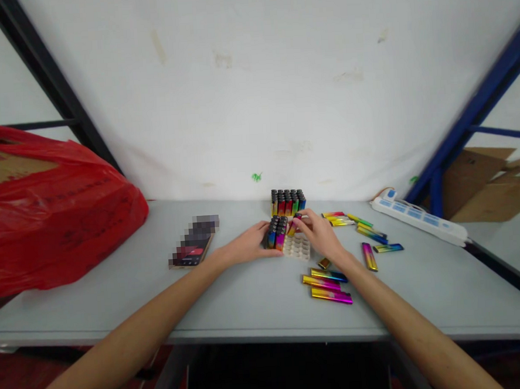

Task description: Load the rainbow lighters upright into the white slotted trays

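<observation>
Shiny lighters (pixel 280 241) with black tops stand upright in the left part of a pale tray (pixel 299 248) with rows of round holes. My left hand (pixel 255 242) is curved around the left side of these lighters and the tray, thumb along the front. Between the thumb and fingers of my right hand (pixel 317 229) is a single yellow and pink lighter (pixel 293 225), tilted over the tray's back part. Bare holes show at the tray's right. Behind it, a full block of upright lighters (pixel 288 202) stands near the wall.
Several loose lighters (pixel 331 296) lie at the front right, and more (pixel 369 256) lie further right. A white power strip (pixel 420 218) is at the back right. A phone (pixel 195 242) lies left of my hands, and a red bag (pixel 59 218) fills the far left.
</observation>
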Demonstrator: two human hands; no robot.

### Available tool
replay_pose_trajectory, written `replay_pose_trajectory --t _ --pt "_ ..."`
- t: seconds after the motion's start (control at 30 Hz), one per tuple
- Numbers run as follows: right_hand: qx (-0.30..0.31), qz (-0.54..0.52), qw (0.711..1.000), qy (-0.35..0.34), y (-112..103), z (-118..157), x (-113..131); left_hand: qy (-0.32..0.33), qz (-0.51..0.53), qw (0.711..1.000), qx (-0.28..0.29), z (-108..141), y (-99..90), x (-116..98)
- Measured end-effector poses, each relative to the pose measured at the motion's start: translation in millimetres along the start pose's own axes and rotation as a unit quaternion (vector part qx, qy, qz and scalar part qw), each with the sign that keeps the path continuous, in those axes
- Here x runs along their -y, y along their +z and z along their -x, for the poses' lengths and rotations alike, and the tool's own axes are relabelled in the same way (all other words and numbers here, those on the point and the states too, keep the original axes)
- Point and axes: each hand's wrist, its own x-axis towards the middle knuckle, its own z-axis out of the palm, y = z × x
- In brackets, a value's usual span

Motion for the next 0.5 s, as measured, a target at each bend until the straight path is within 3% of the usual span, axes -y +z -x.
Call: replay_pose_trajectory --t 0.3,0.43,0.5 --pt "0.085 0.127 0.984 -0.088 -4 -4 -3 0.014 0.002 1.0 -0.009 0 1.8 3" --pt "0.067 0.147 0.983 -0.087 -33 3 7 0.01 0.005 1.0 -0.009 1 2.7 2" --pt "0.098 0.167 0.977 -0.087 -55 15 16 0.007 0.005 1.0 -0.006 1 2.7 1"
